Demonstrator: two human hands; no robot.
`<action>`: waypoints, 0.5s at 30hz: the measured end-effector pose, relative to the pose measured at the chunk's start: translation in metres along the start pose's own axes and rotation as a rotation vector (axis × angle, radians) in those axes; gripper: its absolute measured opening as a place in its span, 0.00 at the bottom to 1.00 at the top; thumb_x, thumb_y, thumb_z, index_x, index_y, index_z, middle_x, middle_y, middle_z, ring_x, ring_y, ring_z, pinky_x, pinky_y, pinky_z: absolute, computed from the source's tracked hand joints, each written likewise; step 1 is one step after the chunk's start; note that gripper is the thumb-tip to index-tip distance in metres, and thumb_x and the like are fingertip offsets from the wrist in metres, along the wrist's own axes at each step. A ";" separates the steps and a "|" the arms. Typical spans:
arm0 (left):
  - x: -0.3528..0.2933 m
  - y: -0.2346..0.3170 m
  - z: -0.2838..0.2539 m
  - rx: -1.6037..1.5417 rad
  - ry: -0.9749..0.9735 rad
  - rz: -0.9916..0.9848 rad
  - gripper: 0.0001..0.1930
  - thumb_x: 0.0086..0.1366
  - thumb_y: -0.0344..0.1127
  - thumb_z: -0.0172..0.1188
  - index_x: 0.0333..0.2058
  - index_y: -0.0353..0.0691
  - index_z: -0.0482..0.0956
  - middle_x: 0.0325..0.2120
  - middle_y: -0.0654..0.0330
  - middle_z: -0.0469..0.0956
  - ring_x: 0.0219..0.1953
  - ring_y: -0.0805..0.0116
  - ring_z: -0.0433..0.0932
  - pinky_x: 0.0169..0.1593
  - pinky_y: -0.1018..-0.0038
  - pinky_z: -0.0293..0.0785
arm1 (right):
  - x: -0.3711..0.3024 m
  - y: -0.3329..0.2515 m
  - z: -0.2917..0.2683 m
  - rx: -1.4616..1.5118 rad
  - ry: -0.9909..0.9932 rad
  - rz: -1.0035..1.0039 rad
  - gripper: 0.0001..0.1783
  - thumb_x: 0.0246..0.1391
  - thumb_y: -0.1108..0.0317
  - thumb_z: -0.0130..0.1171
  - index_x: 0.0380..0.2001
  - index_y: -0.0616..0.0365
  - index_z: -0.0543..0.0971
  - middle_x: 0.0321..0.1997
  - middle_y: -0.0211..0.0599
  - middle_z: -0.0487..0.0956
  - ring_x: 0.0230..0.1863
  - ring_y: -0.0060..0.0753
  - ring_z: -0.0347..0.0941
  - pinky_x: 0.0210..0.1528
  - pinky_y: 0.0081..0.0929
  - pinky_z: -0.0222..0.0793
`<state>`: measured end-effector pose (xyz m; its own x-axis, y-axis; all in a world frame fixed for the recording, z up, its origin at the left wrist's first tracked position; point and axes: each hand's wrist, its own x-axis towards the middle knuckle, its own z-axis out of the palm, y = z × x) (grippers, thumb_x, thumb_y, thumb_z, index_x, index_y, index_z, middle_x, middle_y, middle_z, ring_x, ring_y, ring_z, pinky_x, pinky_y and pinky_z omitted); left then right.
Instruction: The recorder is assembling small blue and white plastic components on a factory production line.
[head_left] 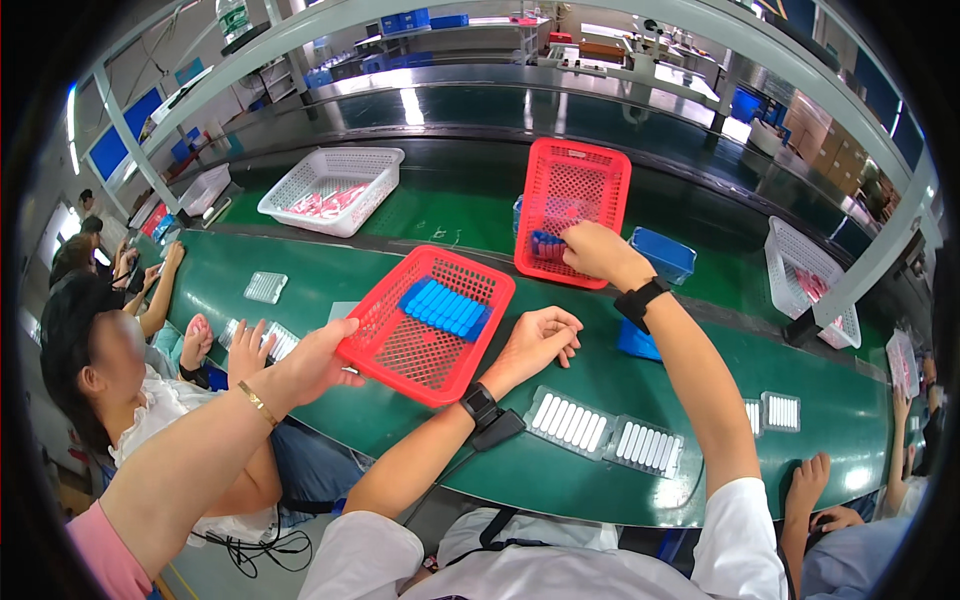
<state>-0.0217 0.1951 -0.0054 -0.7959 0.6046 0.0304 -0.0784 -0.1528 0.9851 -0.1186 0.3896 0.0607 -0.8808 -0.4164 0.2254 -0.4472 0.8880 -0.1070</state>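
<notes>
My right hand (605,252) reaches into the far red perforated basket (617,170), its fingers bent down and closed beside a few dark blue pieces (547,246); what they pinch is hidden. My left hand (542,342) hovers over the green table with loosely curled fingers, and nothing shows in it. Just left of it is a nearer red basket (378,352), held at its left rim by another person's hand (318,362). Blue tube-shaped pieces (440,308) lie side by side in that basket. Clear trays of white tubes (570,420) rest before me.
Blue bins (662,255) stand right of the far basket. White baskets with pink-and-white pieces stand at the left (335,190) and right (800,285). People sit on both sides. A metal frame (640,15) arches overhead. A cable runs from my left wristband.
</notes>
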 end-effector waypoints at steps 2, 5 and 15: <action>0.000 -0.001 0.000 0.002 0.007 -0.005 0.08 0.71 0.27 0.57 0.44 0.27 0.79 0.30 0.54 0.81 0.30 0.71 0.82 0.30 0.74 0.82 | 0.002 -0.012 -0.020 0.028 0.098 -0.009 0.09 0.51 0.70 0.58 0.29 0.66 0.82 0.33 0.59 0.82 0.35 0.64 0.81 0.43 0.54 0.78; 0.001 0.000 0.003 0.026 0.001 -0.006 0.09 0.71 0.28 0.57 0.43 0.27 0.79 0.30 0.54 0.81 0.29 0.70 0.82 0.30 0.74 0.82 | 0.006 -0.053 -0.064 0.137 0.153 -0.112 0.10 0.51 0.69 0.59 0.27 0.67 0.79 0.27 0.57 0.80 0.32 0.62 0.78 0.37 0.53 0.74; -0.004 -0.050 -0.024 0.252 0.130 0.470 0.12 0.75 0.34 0.58 0.49 0.31 0.79 0.41 0.60 0.83 0.43 0.75 0.83 0.50 0.76 0.80 | 0.006 -0.194 -0.046 0.077 0.019 -0.303 0.07 0.49 0.72 0.63 0.30 0.64 0.86 0.32 0.55 0.85 0.35 0.55 0.85 0.37 0.46 0.82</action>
<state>-0.0285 0.1817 -0.0588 -0.7792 0.4124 0.4719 0.4374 -0.1814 0.8808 -0.0297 0.2241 0.1269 -0.7026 -0.6558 0.2760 -0.7003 0.7061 -0.1050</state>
